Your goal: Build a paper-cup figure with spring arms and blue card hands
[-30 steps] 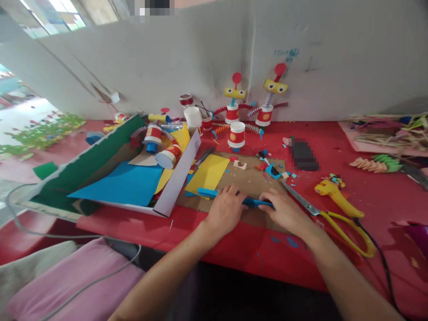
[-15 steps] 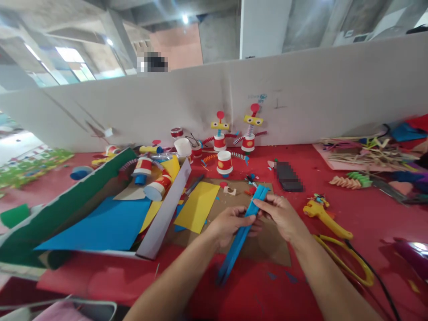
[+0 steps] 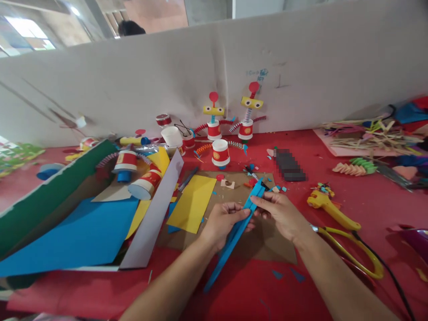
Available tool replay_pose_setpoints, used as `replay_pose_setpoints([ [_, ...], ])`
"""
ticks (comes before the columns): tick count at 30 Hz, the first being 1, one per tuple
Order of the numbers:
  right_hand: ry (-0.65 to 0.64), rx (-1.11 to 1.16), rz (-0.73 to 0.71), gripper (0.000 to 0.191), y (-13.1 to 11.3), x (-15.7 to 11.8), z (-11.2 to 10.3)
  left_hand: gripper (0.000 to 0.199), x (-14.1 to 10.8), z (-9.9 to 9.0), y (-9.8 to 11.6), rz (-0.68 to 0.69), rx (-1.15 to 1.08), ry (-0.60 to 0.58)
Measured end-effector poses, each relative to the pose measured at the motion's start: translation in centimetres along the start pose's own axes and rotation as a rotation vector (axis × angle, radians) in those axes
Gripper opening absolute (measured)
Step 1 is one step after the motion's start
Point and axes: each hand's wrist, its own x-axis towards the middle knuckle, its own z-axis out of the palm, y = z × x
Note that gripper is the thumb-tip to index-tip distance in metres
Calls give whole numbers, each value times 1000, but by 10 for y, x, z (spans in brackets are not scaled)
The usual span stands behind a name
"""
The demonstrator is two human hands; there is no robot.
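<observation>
A long blue paper strip (image 3: 230, 245), with a fold line along its length, slants up and to the right between my hands. My left hand (image 3: 225, 223) pinches it near the middle, thumb on top. Closer to its upper end, my right hand (image 3: 276, 211) grips the same strip with thumb and fingers. Beneath lies a brown cardboard sheet (image 3: 277, 247) on the red table. A yellow paper rectangle (image 3: 194, 203) rests on the cardboard, left of my hands. Small blue scraps and a pen (image 3: 251, 171) lie just beyond the strip.
Paper-cup figures (image 3: 214, 129) stand before the white partition (image 3: 167, 71). At left, an open box (image 3: 154, 214) holds blue paper (image 3: 73, 236) and cups. On the right are a yellow glue gun (image 3: 334, 209), yellow-handled scissors (image 3: 354, 249), a dark phone-like slab (image 3: 289, 165) and paper strips.
The view has tilted down and shifted slightly. My hands still hold the blue strip; its lower end has swung a little to the left and its flat side has turned.
</observation>
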Motion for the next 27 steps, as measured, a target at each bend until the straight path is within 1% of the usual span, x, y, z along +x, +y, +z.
replay_pose_setpoints([
  [5,42,-46,-41,31,3,0,0,41,-3,2,-2,32,12,-61],
  [8,50,-75,-67,31,4,1,-1,41,-4,3,-3,49,34,-63],
  [11,53,-87,-52,32,3,0,-1,39,-3,3,-4,52,45,-52],
  [16,52,-13,-42,33,2,0,1,38,-4,5,-4,67,45,-18],
  [20,84,11,-56,32,6,2,3,40,-5,7,-4,51,56,-52],
  [22,84,35,-49,31,7,2,3,41,-5,6,-5,55,63,-50],
  [27,112,91,-32,32,4,3,0,42,-3,3,-4,28,75,-64],
])
